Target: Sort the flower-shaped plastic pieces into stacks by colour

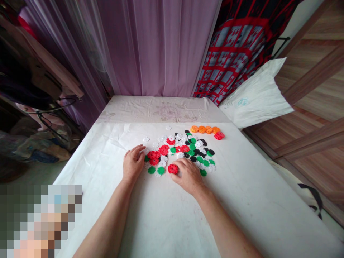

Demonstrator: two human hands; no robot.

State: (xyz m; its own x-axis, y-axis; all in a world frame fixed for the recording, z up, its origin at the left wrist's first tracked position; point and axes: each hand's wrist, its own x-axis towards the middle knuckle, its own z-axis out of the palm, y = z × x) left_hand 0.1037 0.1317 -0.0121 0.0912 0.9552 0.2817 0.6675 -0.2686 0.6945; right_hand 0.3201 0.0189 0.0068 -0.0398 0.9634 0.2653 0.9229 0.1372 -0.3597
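Head view looks down on a table [166, 218] covered in white, where two bare hands reach in from the near side. The right hand [189, 175] has its thumb and fingers closed around a red piece [172, 169], round with a notched edge, at the near side of a scattered pile of discs [206, 163]. The left hand [133, 161] is palm down at the pile's left edge, beside a cluster of red discs [154, 156]; its fingers bend loosely, with a narrow gap to the thumb. Whether its fingertips touch a disc, I cannot tell.

The pile mixes red, green, black and white, many pieces overlapping. Beyond its far right side, four orange pieces [202, 129] stand in a row, with another red piece [219, 135] just below the row's right end. A flowered cloth [169, 110] covers the table's far end. Behind it hangs a purple curtain [161, 46], next to a red and black patterned cloth [235, 43]; a white bag [255, 100] is at the table's right side.
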